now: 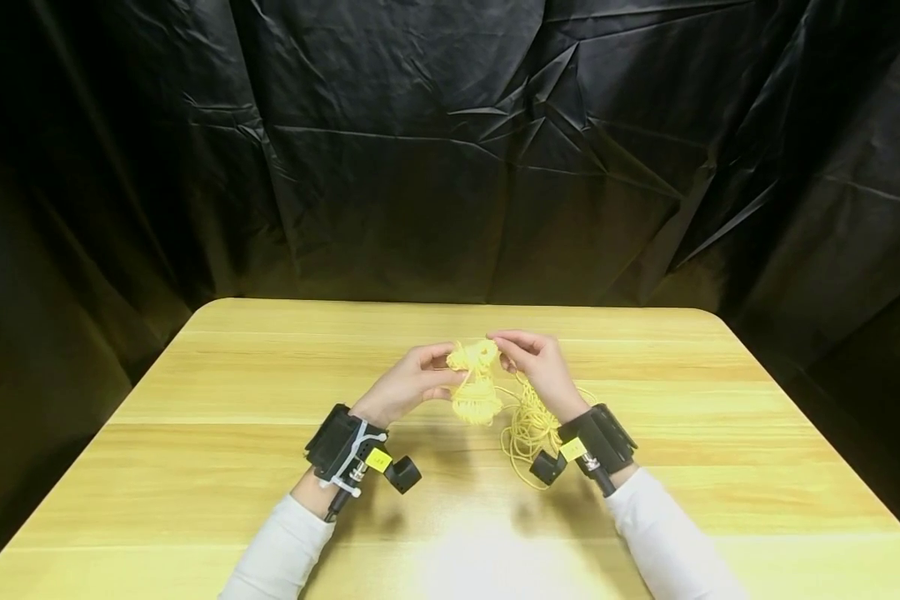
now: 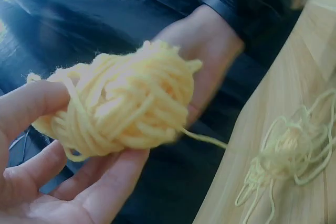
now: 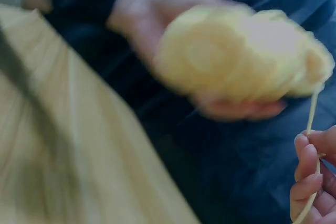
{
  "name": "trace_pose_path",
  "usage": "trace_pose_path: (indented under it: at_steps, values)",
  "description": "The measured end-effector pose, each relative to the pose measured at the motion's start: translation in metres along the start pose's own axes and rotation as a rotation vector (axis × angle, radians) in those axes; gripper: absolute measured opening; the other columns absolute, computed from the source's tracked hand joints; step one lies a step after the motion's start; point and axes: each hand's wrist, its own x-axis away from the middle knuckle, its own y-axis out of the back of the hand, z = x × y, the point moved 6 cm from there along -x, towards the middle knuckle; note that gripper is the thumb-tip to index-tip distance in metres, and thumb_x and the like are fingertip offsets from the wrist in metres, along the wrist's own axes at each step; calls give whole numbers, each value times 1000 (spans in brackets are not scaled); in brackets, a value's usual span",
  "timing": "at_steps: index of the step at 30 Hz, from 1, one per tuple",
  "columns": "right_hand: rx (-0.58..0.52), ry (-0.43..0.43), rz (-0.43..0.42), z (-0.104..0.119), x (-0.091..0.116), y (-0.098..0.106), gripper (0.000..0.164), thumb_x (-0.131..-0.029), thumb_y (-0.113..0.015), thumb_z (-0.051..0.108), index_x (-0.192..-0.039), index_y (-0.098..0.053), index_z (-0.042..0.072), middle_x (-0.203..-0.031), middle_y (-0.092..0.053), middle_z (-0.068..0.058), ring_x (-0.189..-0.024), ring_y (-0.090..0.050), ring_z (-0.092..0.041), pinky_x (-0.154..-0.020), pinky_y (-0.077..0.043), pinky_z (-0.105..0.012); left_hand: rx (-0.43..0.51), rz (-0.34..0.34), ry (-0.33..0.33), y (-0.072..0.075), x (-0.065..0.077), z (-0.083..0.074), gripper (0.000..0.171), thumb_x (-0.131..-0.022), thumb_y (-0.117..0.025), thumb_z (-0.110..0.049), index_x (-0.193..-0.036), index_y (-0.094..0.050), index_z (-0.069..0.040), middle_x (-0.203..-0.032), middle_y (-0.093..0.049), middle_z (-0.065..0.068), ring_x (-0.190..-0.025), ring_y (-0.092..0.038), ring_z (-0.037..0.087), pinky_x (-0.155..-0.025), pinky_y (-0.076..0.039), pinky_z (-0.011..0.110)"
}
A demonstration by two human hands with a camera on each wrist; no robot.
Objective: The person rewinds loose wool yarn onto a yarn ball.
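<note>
A wound ball of yellow yarn [image 1: 477, 400] is held up over the table by my left hand [image 1: 412, 385]. In the left wrist view, the thumb lies along one side of the yarn ball [image 2: 126, 100] and the fingers bear it from below. My right hand [image 1: 534, 362] is just to the right of the ball, near its top. The right wrist view shows the right hand's fingers [image 3: 307, 182] pinching a single strand of yarn [image 3: 313, 109] that runs down from the ball's end. That view of the ball is blurred.
A loose tangle of yellow yarn [image 1: 528, 425] lies on the wooden table [image 1: 232, 467], partly under the right wrist. Black wrist mounts with cameras [image 1: 402, 475] sit on both forearms. A black sheet [image 1: 420, 208] hangs behind the table's far edge.
</note>
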Motion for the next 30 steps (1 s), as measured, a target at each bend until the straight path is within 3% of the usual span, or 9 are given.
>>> trace_pose_path:
  at_steps: [2,6,9,10,13,18,20,23,30]
  values:
    - [43,-36,-9,-9,2,-3,25,-87,-53,5,-104,-58,-12,-64,-53,4,-58,-46,-5,-53,-41,-16,38,-16,-9,1,-1,-1,38,-85,-54,-1,-120,-43,8,-97,-53,6,-86,-57,13,-76,-51,29]
    - [163,-70,-12,-23,8,-14,24,-83,-48,-6,-103,-57,-15,-82,-63,-13,-56,-46,0,-48,-40,-14,95,-101,-41,5,-4,-3,32,-87,-51,0,-116,-43,6,-96,-54,5,-88,-57,13,-78,-50,30]
    - [205,-27,59,-26,14,-27,22,-79,-45,-11,-96,-58,-17,-74,-60,-17,-52,-43,0,-45,-36,-15,136,-192,-69,10,-4,-5,30,-87,-51,0,-116,-43,5,-99,-55,6,-89,-57,13,-79,-50,29]
    - [192,-6,102,-26,17,-32,20,-80,-45,-10,-94,-58,-17,-66,-56,-12,-49,-39,-1,-45,-33,-15,146,-226,-73,12,-4,-5,30,-87,-51,0,-116,-44,5,-100,-55,6,-89,-57,13,-78,-50,29]
    - [197,58,198,-22,25,-44,17,-86,-49,-2,-91,-62,-12,-56,-43,1,-45,-32,-3,-42,-28,-16,136,-329,-75,18,-2,-5,29,-86,-53,-1,-114,-46,3,-101,-55,7,-89,-57,12,-76,-50,26]
    - [287,121,276,-10,35,-52,22,-89,-52,10,-100,-64,-5,-71,-60,-13,-55,-44,-2,-46,-35,-16,36,-467,-57,27,1,-2,31,-82,-60,-5,-111,-51,-2,-98,-56,6,-83,-56,11,-72,-49,25]
    - [322,136,302,-5,38,-53,22,-89,-53,11,-102,-64,-3,-81,-64,-15,-63,-49,-3,-52,-39,-16,5,-492,-60,29,1,-2,31,-82,-62,-5,-111,-52,-1,-98,-58,8,-82,-56,11,-71,-49,26]
    - [351,149,328,3,40,-52,22,-89,-54,13,-102,-65,-2,-79,-65,-12,-65,-52,-4,-54,-41,-17,-25,-501,-61,30,1,-2,30,-81,-62,-4,-110,-53,-1,-100,-61,12,-82,-58,11,-70,-50,25]
    - [359,154,248,28,32,-35,19,-87,-57,13,-99,-67,2,-77,-65,-7,-50,-41,-8,-43,-32,-18,-84,-444,-25,27,0,-1,33,-82,-59,-3,-115,-51,0,-107,-61,20,-84,-60,11,-73,-50,27]
